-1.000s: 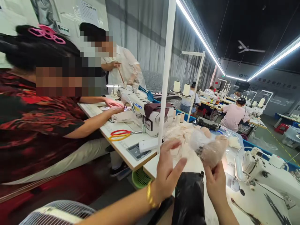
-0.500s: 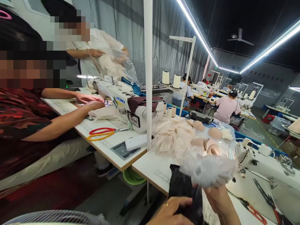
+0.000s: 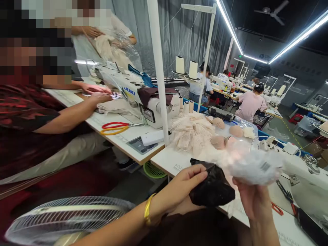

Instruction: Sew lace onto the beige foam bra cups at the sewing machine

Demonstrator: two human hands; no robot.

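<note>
My left hand (image 3: pixel 188 182), with a gold bracelet at its wrist, is closed on the edge of a black plastic bag (image 3: pixel 214 186) at the front edge of the white table. To the right, my right hand (image 3: pixel 253 196) holds up a crumpled, whitish plastic bag (image 3: pixel 256 165). It is blurred, a small dark mark shows on its side, and its contents cannot be made out. Behind the two bags lie a heap of cream fabric pieces (image 3: pixel 192 131) and beige moulded cups (image 3: pixel 217 141).
A white sewing machine (image 3: pixel 304 160) stands at right, with black scissors (image 3: pixel 285 191) nearby. A co-worker's arm (image 3: pixel 66 118) reaches over the left table by another sewing machine (image 3: pixel 130 97) and red-and-yellow-handled scissors (image 3: pixel 115 128). A fan (image 3: pixel 69 218) is at lower left; a white pole (image 3: pixel 159 68) rises mid-view.
My left hand has come up and taken hold of the black bag, which is now bunched and lifted. My right hand has moved right with the whitish bag. The view has shifted.
</note>
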